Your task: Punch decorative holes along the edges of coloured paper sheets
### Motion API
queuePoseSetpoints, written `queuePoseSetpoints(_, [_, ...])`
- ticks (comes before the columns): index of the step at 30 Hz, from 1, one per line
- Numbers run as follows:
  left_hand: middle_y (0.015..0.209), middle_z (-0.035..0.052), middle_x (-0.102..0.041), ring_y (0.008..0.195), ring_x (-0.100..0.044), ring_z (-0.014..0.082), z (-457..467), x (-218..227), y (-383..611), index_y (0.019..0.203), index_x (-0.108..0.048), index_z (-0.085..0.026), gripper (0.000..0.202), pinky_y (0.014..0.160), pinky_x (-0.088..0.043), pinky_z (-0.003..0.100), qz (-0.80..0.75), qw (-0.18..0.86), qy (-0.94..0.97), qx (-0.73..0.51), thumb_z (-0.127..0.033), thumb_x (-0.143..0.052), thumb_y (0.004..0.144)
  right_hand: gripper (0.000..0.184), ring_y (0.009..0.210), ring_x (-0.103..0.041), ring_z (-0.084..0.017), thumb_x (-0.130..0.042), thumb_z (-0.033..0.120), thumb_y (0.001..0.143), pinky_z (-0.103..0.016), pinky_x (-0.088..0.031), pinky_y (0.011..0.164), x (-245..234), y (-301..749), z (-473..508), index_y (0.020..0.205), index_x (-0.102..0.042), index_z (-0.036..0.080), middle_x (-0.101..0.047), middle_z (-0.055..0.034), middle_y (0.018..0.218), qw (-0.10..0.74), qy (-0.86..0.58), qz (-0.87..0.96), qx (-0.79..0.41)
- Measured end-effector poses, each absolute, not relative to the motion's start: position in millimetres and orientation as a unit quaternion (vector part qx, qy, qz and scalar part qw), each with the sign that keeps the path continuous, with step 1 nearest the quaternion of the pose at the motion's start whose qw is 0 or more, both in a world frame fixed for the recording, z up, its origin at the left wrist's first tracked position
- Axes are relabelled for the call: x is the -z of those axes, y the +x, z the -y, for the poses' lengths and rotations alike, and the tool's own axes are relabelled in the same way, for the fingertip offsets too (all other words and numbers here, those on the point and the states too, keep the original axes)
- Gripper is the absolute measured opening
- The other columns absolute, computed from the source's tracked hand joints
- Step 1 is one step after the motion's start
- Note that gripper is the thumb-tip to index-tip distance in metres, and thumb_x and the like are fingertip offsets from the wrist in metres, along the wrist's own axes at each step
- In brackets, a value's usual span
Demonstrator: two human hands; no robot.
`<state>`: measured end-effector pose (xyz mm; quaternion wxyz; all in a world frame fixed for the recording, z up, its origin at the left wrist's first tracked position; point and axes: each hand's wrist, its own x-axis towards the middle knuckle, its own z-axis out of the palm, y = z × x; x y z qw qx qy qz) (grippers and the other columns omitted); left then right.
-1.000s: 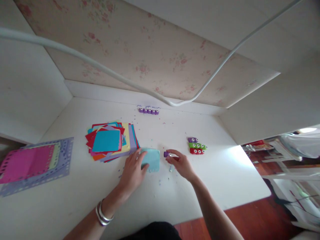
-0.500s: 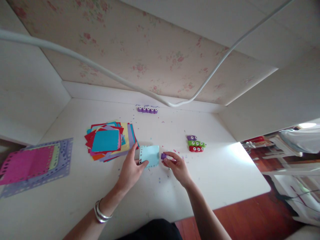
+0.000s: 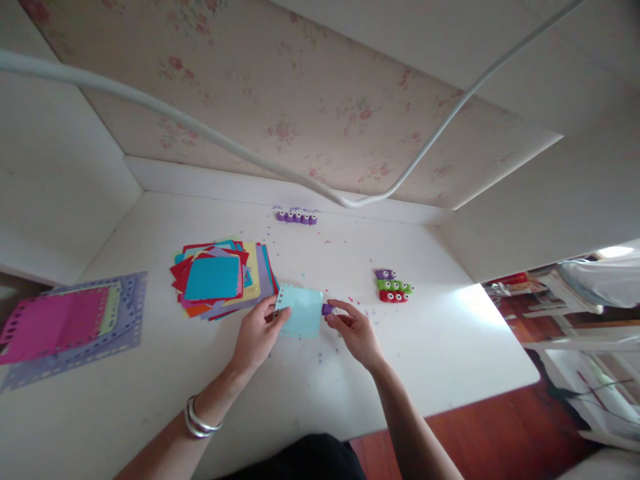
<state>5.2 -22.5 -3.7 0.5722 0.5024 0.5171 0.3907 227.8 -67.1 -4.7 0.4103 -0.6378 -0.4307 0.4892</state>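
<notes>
My left hand pinches the left edge of a light blue sheet of paper, which has punched holes along its left side and bottom. Between the fingers and thumb of my right hand is a small purple craft punch, right at the sheet's right edge. Whether the paper sits inside the punch's slot I cannot tell. Tiny punched bits of paper lie scattered around both hands on the white table.
A messy stack of coloured paper lies left of my hands. Punched pink sheets and purple sheets are at the far left. Purple punches line the back; purple, green and red punches stand at right. A white cable hangs in front.
My left hand has closed from a spread grip to a pinch on the light blue sheet, now turned slightly and nearer the purple punch. My right hand has barely moved.
</notes>
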Motion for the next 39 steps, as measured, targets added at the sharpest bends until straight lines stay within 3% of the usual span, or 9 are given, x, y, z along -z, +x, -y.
queuePoseSetpoints(20, [0.103,0.0074,-0.073,0.093,-0.070,0.0222,23.4,4.3,5.7,0.108,-0.060,-0.018,0.037,0.081,-0.055,0.032,-0.537,0.536,0.528,-0.381,-0.043,-0.064,0.080,0.029,0.081,-0.069,-0.017,-0.067,0.030,0.080,-0.032,-0.056,0.074,0.0,222.2,64.0,0.108,-0.066,0.022,-0.069,-0.0064,0.107,0.399,-0.633,0.496,-0.440])
queuePoseSetpoints(39, [0.103,0.0082,-0.073,0.094,-0.070,0.0229,24.5,9.5,5.0,0.109,-0.060,-0.018,0.038,0.081,-0.055,0.032,-0.545,0.508,0.553,-0.374,-0.043,-0.063,0.080,0.028,0.078,-0.067,-0.017,-0.068,0.037,0.079,-0.031,-0.057,0.069,1.1,226.9,62.3,0.104,-0.070,0.023,-0.070,-0.0068,0.106,0.385,-0.631,0.521,-0.427])
